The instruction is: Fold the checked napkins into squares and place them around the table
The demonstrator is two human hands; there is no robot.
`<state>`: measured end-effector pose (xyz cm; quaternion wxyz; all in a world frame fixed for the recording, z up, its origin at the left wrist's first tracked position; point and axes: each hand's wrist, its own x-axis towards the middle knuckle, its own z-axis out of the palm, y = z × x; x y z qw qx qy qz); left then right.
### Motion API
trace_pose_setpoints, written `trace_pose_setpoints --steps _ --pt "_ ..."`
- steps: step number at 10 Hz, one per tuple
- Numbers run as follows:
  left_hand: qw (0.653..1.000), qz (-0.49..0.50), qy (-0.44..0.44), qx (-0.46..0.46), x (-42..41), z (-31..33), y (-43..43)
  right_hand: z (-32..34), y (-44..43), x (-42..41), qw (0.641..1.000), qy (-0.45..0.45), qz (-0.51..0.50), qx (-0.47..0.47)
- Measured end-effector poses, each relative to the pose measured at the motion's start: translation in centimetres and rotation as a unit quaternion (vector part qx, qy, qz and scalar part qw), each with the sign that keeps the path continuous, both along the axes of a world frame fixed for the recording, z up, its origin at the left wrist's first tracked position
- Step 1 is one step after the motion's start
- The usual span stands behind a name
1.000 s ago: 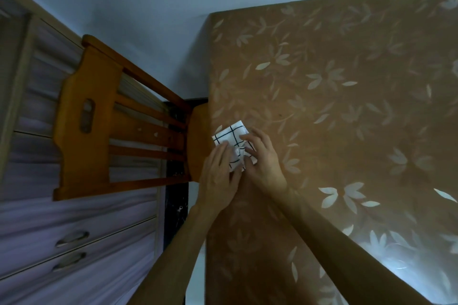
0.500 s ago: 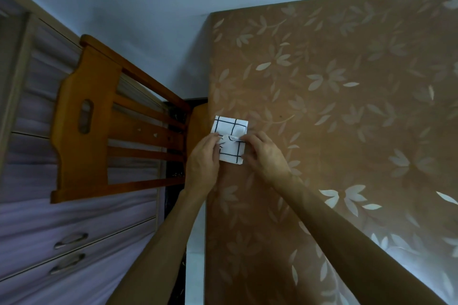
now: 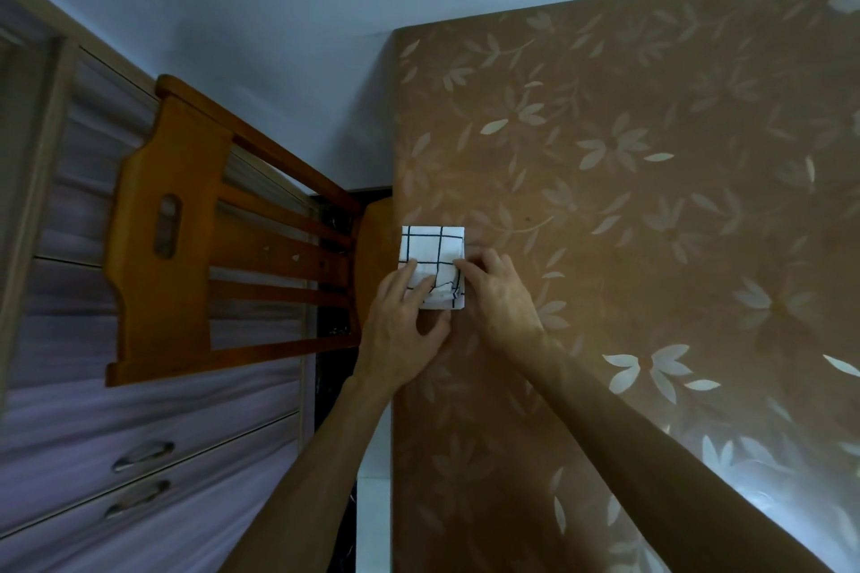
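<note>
Napkin (image 3: 433, 247), one, folded, at the table's (image 3: 628, 209) left edge beside one chair (image 3: 163, 275) (left hand (image 3: 400, 333) flat on it, right hand (image 3: 501, 300) at its right edge, grip unclear).

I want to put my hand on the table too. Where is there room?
Lots of bare table right of the right hand, and beyond the checked napkin up to the wall. Crowded: the left edge by the chair, where the left hand also touches the napkin.
</note>
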<state>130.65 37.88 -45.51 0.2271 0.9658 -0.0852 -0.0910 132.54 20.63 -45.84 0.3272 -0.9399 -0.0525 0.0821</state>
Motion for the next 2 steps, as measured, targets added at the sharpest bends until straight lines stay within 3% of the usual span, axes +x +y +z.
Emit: trace_pose_setpoints --steps 2 --pt "1.0 0.004 0.001 0.005 -0.8 2.6 0.3 2.0 -0.2 -1.0 0.999 0.038 0.031 -0.012"
